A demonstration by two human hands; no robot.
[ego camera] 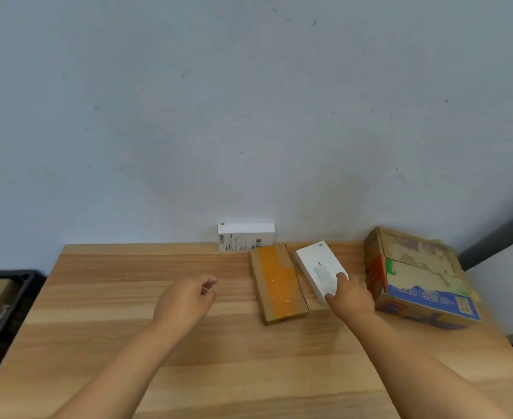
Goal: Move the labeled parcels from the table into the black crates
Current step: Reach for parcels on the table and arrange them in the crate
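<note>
On the table [98, 343], right hand [350, 297] grips the near end of a white box [318, 267], beside a flat brown parcel [278, 282]. Left hand [185, 297] hovers, fingers loosely curled, holding nothing. Black crate [22, 285] sits far left.

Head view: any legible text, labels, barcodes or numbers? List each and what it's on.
None can be quoted.
Upright white box: barcodes and fine print, too small.
Printed carton: blue band with white characters, blurred.
Flat white box: small grey mark, illegible.
Taped brown parcel: no text visible.
</note>
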